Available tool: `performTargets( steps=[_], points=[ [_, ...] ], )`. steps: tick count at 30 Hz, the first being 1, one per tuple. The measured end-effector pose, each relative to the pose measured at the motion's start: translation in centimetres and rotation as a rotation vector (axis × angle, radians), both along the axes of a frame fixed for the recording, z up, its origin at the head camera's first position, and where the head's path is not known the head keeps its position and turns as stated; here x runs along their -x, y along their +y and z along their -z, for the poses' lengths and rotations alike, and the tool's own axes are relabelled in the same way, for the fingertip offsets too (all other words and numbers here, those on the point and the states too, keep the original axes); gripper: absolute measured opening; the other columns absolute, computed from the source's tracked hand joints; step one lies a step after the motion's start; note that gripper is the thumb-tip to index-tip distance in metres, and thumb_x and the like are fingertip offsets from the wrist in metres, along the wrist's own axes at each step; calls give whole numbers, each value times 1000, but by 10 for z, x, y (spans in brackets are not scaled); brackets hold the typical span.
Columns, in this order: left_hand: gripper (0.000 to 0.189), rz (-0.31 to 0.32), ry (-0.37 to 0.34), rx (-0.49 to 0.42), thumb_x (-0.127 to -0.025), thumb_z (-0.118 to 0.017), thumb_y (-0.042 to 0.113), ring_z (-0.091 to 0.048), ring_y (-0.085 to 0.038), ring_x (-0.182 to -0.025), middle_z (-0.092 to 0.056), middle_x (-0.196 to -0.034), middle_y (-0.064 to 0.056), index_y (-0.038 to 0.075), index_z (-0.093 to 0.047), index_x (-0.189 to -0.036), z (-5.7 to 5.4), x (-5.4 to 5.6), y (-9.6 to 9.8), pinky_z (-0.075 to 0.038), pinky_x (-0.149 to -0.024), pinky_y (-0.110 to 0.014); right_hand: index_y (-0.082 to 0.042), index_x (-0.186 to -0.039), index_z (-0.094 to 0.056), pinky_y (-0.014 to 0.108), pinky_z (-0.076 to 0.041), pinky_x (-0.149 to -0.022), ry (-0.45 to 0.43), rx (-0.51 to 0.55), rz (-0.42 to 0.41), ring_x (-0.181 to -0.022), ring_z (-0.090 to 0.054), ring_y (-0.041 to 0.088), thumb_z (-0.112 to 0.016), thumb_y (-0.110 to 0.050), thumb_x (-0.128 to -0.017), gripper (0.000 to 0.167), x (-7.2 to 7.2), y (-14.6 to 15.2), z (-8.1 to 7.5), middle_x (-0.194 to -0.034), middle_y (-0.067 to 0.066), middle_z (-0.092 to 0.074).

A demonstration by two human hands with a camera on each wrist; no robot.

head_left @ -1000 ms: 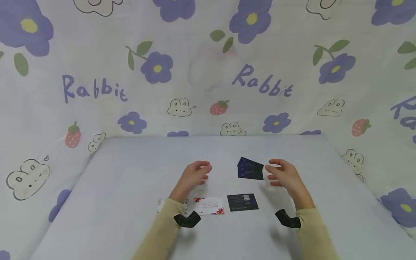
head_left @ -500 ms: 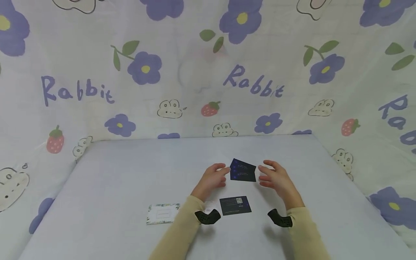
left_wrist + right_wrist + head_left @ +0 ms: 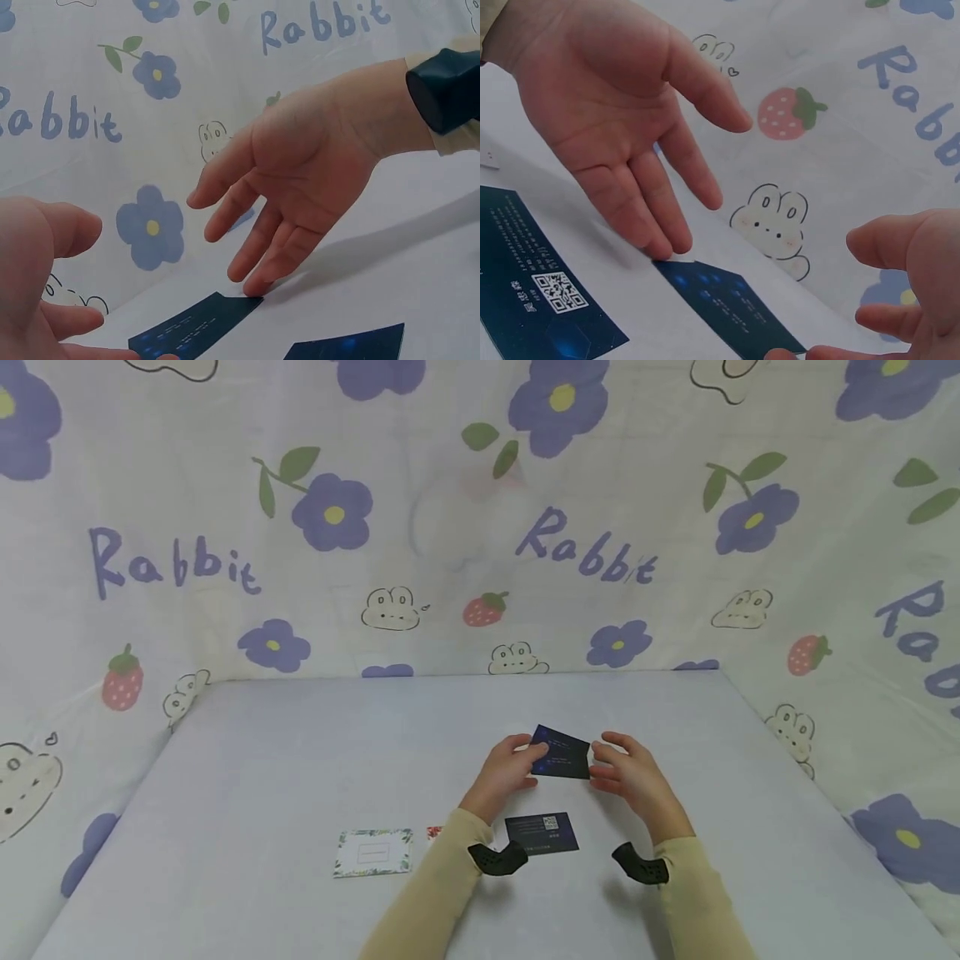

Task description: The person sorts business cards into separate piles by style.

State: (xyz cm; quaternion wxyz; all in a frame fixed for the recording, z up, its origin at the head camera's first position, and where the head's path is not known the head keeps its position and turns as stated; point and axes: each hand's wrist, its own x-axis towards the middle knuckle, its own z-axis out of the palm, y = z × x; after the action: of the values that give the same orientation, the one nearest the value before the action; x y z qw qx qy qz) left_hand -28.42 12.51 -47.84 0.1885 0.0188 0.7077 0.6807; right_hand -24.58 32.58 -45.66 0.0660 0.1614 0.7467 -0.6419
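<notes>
A few dark blue cards point(image 3: 567, 755) lie overlapping, slightly fanned, on the white table in the head view. My left hand point(image 3: 504, 774) is at their left edge, its fingertips overlapping that edge and its fingers loosely bent. At the right edge, my right hand point(image 3: 633, 778) has its fingers spread and bent, with the lower fingertips right at the cards. In the left wrist view the right hand point(image 3: 300, 165) reaches down to the far end of the dark cards point(image 3: 191, 328). The right wrist view shows the left hand point(image 3: 607, 112) with its fingertips low beside the cards point(image 3: 731, 304).
Nearer me, a dark card with a QR code point(image 3: 542, 835) lies between the forearms. A white card with a leafy border point(image 3: 372, 853) is at the left. Another white card with red flowers point(image 3: 434, 832) is mostly hidden by my left sleeve. A patterned cloth point(image 3: 435, 527) hangs behind the table.
My left hand has moved right to the left edge of the dark cards. My right hand has come slightly closer to their right edge. The view has shifted, uncovering the leafy-bordered card.
</notes>
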Motion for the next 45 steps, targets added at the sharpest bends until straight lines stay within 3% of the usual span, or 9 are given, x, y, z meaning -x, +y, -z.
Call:
performTargets(
  steps=[4, 8, 13, 19, 25, 29, 36, 45],
  points=[
    [60, -8, -11, -34, -99, -65, 34, -60, -31, -117, -60, -137, -20, 2, -49, -147, -3, -4, -2, -61, -90, -37, -1, -160, -21, 18, -57, -76, 0, 9, 9, -98, -67, 12, -52, -28, -106, 68, 1, -2, 2, -157, 33, -37],
    [60, -35, -38, -111, -99, -65, 31, -56, -19, -92, -60, -127, -16, -2, -48, -147, -5, -5, -4, -61, -79, -30, 0, -160, -20, 17, -55, -76, 1, 27, 16, -96, -65, 8, -51, -29, -106, 68, 0, -4, 2, -158, 32, -35],
    [59, -93, -67, -167, -98, -65, 26, -50, -14, -80, -61, -116, -9, -2, -48, -146, -8, -8, -6, -53, -63, -21, -1, -159, -24, 18, -52, -75, -8, 15, 45, -89, -64, 1, -54, -28, -105, 68, -1, -7, 2, -154, 27, -43],
    [50, -156, -42, -189, -97, -65, 23, -54, -14, -79, -64, -116, -8, 2, -54, -141, -15, -14, -9, -52, -62, -21, -1, -155, -33, 18, -52, -70, 1, -35, 68, -82, -64, 1, -61, -22, -102, 64, -1, -11, -2, -118, 8, -67],
    [46, -113, -24, -170, -98, -64, 24, -61, -17, -89, -65, -119, -9, 6, -57, -139, -26, -24, -19, -55, -68, -23, 1, -146, -49, 18, -52, -67, 30, -132, 55, -77, -59, 4, -60, -16, -101, 49, -3, -11, -7, -95, -3, -64],
    [46, -63, -4, -151, -99, -63, 26, -64, -21, -96, -65, -123, -11, 8, -56, -140, -29, -33, -35, -56, -71, -23, 6, -137, -57, 19, -53, -64, 68, -167, 5, -72, -56, 6, -59, -7, -99, 40, -5, -16, -10, -84, -7, -61],
    [48, 4, 13, -108, -101, -60, 27, -66, -15, -85, -64, -128, -16, 4, -52, -143, -23, -51, -71, -57, -74, -23, 8, -124, -63, 24, -55, -64, 89, -274, -183, -73, -59, 13, -63, -4, -97, 30, -18, -35, -22, -85, 0, -65],
    [47, 28, -24, -107, -103, -59, 25, -64, -13, -78, -64, -126, -18, 0, -52, -142, -26, -68, -88, -58, -74, -22, 7, -117, -66, 27, -57, -66, 74, -386, -312, -71, -59, 16, -61, -1, -96, 23, -24, -46, -26, -86, 8, -67]
  ],
)
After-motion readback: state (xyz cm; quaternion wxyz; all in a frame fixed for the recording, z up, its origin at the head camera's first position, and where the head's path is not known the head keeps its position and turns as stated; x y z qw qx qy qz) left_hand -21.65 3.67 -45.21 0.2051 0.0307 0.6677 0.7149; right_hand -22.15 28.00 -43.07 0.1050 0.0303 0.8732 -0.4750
